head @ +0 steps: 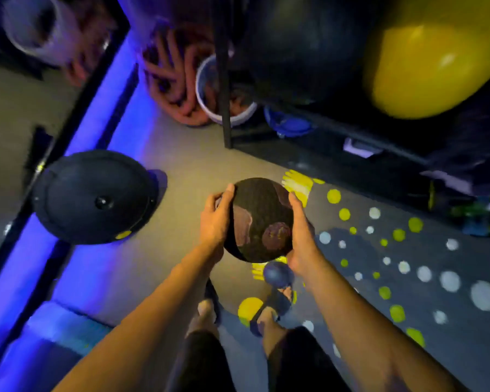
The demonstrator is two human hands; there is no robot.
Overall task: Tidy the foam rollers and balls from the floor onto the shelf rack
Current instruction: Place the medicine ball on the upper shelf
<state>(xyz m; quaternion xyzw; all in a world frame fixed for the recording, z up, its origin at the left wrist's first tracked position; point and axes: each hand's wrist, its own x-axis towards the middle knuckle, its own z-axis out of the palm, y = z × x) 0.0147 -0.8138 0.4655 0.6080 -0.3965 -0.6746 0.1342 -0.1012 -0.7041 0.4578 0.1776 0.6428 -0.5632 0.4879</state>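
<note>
Starting nearest: a small blue ball (277,274) sits on the floor (181,171) right by the toes of the sandalled feet. I'd check my footing before stepping off, since that's an easy thing to roll an ankle on.

Just beyond it, the dark speckled ball (260,219) is up off the floor, carried in front of the body. The left hand (215,222) wraps its left side with the fingers reaching toward the top. The right hand (301,233) cups the right side and a bit underneath. So both hands are grasping the ball and neither is free.

It looks like a heavy medicine-type ball to me, so two hands is the right call. I'd get the palms low on it and the elbows in, rather than squeezing from the sides.

Off to the left a black dome (95,196) lies on the floor, well apart from the carry path, so no issue there.

Farther on and to the right, the shelf rack (225,94) has a big black ball (300,46) and a yellow ball (433,69) filling its upper level. It's dark and blurry in there, so I can't tell what space is left. My guess is a low shelf suits something heavy. Set it down and only let go once it's settled, so it can't roll back out. A white bucket (239,118) stands just beside the rack's corner post, so swing wide of it.
</note>
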